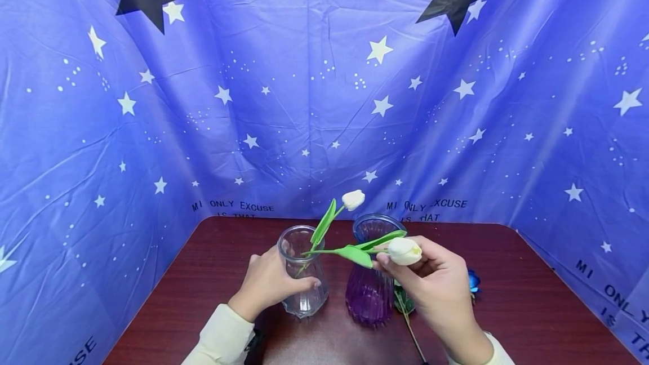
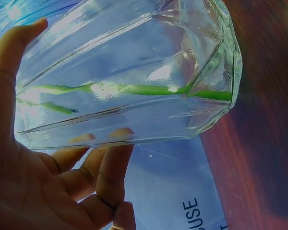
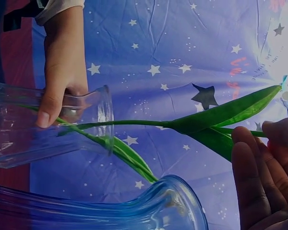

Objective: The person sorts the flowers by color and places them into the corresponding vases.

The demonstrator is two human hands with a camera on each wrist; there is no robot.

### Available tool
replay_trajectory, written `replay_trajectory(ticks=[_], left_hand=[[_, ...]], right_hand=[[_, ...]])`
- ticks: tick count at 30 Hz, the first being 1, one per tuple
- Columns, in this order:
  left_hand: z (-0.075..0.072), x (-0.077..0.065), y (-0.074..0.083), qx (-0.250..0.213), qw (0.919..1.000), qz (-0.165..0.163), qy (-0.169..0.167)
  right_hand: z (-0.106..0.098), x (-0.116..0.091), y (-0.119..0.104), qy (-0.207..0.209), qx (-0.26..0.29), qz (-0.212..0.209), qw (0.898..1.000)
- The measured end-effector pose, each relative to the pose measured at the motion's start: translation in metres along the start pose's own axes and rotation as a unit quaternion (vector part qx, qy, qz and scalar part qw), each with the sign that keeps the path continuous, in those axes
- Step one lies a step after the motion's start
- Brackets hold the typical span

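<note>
My left hand [image 1: 271, 280] grips a clear glass vase [image 1: 306, 300], thumb across its front and fingers around the far side. A white tulip [image 1: 353, 200] leans to the right in this vase; its green stem [image 2: 149, 89] runs down to the base in the left wrist view. With thumb and fingers, my right hand [image 1: 443, 280] pinches a second white tulip [image 1: 404, 252] just below its bloom. This tulip lies nearly level, and its stem end [image 2: 60, 107] is just inside the vase mouth. Its green leaves [image 3: 197, 122] spread between the two hands.
A blue-and-purple glass vase [image 1: 369, 300] stands right of the clear one, partly behind the held tulip. A blue flower [image 1: 474, 280] shows behind my right wrist, and a dark stem [image 1: 414, 334] with leaves lies on the brown table [image 1: 203, 275]. Star-printed blue cloth [image 1: 314, 117] surrounds the table.
</note>
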State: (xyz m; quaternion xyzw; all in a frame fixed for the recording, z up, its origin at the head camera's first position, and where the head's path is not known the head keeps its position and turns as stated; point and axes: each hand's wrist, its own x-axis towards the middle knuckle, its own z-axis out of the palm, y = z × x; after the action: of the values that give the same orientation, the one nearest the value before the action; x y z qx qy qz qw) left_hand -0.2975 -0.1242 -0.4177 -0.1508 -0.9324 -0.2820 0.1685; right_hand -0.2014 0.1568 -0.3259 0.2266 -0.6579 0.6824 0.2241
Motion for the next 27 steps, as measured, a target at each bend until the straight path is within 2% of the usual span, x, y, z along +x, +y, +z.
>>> replay_trajectory(ticks=[9, 18, 27], left_hand=[[0.0, 0.0, 0.0, 0.001, 1.0, -0.001, -0.002], [0.0, 0.0, -0.001, 0.004, 1.0, 0.004, 0.001], [0.001, 0.0, -0.001, 0.003, 0.9999, 0.01, 0.006]], right_hand=[[0.002, 0.0, 0.004, -0.007, -0.034, 0.017, 0.999], [0.003, -0.001, 0.011, -0.028, -0.013, 0.008, 0.999], [0.003, -0.001, 0.011, -0.036, -0.032, 0.012, 0.999]])
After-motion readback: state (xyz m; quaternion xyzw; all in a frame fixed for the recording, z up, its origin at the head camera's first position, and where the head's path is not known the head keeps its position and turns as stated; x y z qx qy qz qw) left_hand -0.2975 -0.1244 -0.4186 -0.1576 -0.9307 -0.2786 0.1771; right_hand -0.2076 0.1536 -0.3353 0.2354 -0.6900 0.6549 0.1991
